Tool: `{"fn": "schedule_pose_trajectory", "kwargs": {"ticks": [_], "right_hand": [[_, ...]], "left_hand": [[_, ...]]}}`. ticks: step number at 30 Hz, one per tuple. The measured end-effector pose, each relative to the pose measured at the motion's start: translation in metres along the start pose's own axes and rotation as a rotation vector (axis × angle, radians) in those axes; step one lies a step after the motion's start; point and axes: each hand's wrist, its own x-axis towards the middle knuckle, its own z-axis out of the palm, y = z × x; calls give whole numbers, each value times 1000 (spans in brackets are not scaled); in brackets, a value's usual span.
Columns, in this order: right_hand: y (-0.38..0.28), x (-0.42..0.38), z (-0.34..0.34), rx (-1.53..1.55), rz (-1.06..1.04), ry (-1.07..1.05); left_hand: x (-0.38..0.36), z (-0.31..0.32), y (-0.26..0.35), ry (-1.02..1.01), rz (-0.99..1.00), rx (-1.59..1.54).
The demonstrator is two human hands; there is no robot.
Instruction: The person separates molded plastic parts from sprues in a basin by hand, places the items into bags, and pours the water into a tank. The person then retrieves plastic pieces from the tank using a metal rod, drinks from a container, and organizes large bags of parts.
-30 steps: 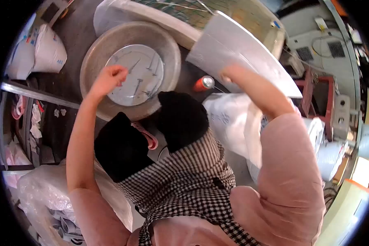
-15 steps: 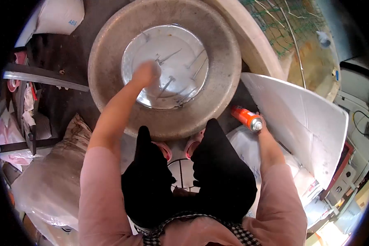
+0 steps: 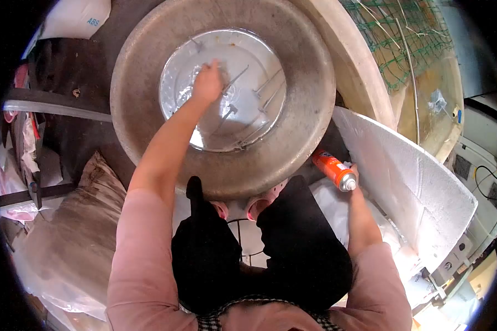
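Note:
A wide grey metal basin (image 3: 132, 105) sits before my feet, its pale round bottom shiny, as if wet. My left hand (image 3: 207, 85) is over that bottom, fingers stretched away from me and slightly blurred. Beside the hand lies a thin grey piece with a long stem (image 3: 236, 79); the hand partly covers its near end. Another thin grey piece with a wider head (image 3: 229, 112) lies closer to me, and several similar ones rest at the right side. My right hand (image 3: 354, 175), outside the basin, is closed around an orange spray can (image 3: 332, 168), its nozzle end toward me.
A white foam board (image 3: 408, 171) leans at the right. Behind it stands a large tan tub (image 3: 359, 60) with green netting (image 3: 397, 44) and a rod (image 3: 408, 77). A filled sack (image 3: 72, 231) lies at the left, near a metal bar (image 3: 61, 108).
My left hand has moved forward over the basin bottom, its fingers now extended. My right hand keeps the spray can in nearly the same place. The view has shifted slightly.

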Motion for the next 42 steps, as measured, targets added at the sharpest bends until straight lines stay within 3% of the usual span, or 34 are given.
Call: {"fn": "schedule_pose_trajectory", "kwargs": {"ticks": [5,6,7,11,13,14,16,17,18,19,21,23,26,28,31,34,35,37,40,42], "right_hand": [[-54,-34,-27,-584,-497,147],[-114,-90,-23,-407,-343,80],[-117,-94,-28,-408,-343,82],[-137,-119,-43,-670,-313,61],[-160,-143,-44,-734,-276,102],[-171,-152,-45,-846,-250,106],[-196,-168,-49,-965,-227,124],[-207,-177,-51,-1078,-136,103],[-219,-188,-51,-1188,-40,80],[-234,-201,-53,-1193,-40,87],[-271,-236,-54,-1333,-24,24],[-308,-274,-41,-1238,-230,70],[-365,-307,16,-1060,-598,-109],[-372,-275,68,-872,-916,-178],[-383,-196,159,-934,-1066,-248],[-377,-135,216,-1023,-1175,-156],[-373,-123,225,-1135,-1258,-132],[-353,-117,237,-1246,-1341,-120],[-338,-110,240,-1272,-1442,-9],[-326,-112,232,-1290,-1576,7]], "left_hand": [[4,45,27,-236,21,25],[7,50,26,-327,7,25],[9,45,26,-327,8,23],[34,-17,22,216,-36,153],[51,-38,7,339,-134,236],[59,-41,2,337,-138,229],[76,-43,-7,387,-383,26],[81,-44,-11,390,-384,14],[85,-44,-16,242,-338,46],[88,-44,-22,95,-293,79],[93,-39,-37,32,-238,141],[88,-32,-51,-39,-181,213],[73,-22,-58,-139,-148,226],[60,-20,-55,-207,-245,152],[35,9,-63,-235,-145,83],[-16,-2,-14,-381,-115,-137],[-37,2,-8,-465,-68,-170],[-76,15,-4,-441,124,-130],[-101,64,-24,-473,58,-135],[-103,51,-3,-456,122,-171]]}}
